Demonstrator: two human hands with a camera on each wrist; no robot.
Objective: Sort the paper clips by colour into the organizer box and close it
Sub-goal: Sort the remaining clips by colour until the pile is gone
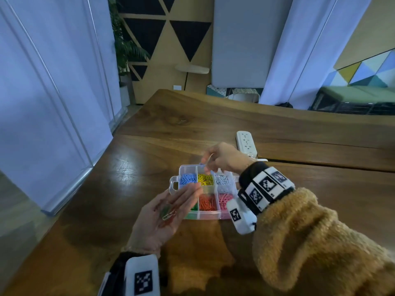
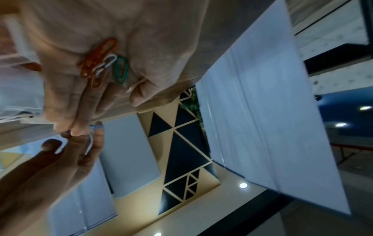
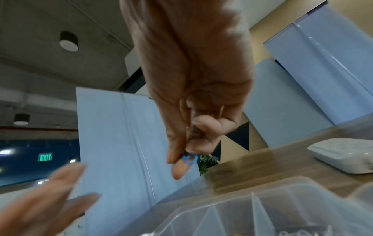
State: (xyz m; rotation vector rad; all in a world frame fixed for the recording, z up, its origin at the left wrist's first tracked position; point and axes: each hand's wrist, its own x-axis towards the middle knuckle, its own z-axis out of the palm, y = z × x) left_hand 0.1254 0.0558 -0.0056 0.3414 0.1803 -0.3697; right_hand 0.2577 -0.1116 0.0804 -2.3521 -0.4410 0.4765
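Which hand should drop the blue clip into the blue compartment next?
Right. Right hand already pinches the blue clip above the organizer box; left hand lies palm-up, carrying unsorted clips.

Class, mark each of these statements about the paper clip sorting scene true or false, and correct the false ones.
1. The right hand pinches a blue paper clip. True.
2. The left hand is empty. False: loose clips, orange, white and green, lie on its open palm.
3. The organizer box is closed. False: it stands open, its compartments showing.
4. The yellow clips sit between the blue clips and the white clips. True.
5. A white power strip lies on the table beyond the box. True.
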